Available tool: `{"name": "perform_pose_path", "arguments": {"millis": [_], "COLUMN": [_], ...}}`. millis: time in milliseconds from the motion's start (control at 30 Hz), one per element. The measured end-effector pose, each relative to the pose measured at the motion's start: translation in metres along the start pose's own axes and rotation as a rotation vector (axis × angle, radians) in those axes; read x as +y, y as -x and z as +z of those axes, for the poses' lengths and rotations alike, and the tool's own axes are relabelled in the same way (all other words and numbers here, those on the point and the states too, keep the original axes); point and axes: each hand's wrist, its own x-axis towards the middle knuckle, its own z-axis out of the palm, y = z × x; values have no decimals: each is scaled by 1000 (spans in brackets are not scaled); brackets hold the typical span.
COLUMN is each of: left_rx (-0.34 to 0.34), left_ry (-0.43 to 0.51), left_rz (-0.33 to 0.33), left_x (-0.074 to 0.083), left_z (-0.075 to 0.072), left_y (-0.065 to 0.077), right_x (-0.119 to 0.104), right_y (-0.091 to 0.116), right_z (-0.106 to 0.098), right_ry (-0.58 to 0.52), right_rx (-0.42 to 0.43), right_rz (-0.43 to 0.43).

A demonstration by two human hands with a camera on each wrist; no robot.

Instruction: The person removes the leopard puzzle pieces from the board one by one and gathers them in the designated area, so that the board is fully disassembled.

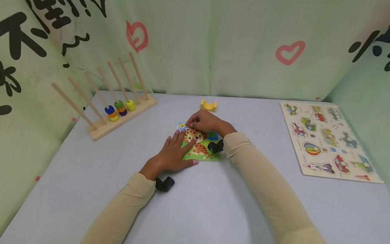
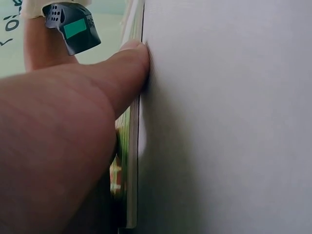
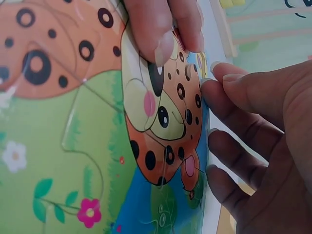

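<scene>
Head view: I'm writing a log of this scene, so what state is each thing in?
Leopard puzzle: lying flat, picture joined where visible, partly covered by the hands.
Left hand: fingers spread, resting on the puzzle.
Right hand: fingers bent at the puzzle's far edge; whether pinching anything is unclear.
Peg rack: upright, rings on three pegs.
Yellow block: hollow side up.
Picture board: lying flat.
Sleeves: folded back at the wrists.
</scene>
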Motion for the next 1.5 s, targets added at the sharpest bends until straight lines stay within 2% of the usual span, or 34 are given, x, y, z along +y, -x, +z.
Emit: {"name": "perform_pose_path", "arguments": {"millis": [267,667,867,1267,1500], "left_rx": [-7,-11,-8,2,-1], "left_ry": [-6,-15,-5,2,-1], "left_rz": [1,-9,-3,15,10], "left_x": [2,0,0,2,1], "left_z": [-3,-1,-2,-2,-3], "left_y": [1,0,0,1,2], "right_x": [-3,-2,2,11,15], "right_y": [1,3,4,12,17], "right_z": [-1,-3,-4,-7,-9], "right_ry": [-5,-50,-31,-80,-164], "right_rx": [12,31,20,56,80], "right_rz": [5,72,66,33,10]}}
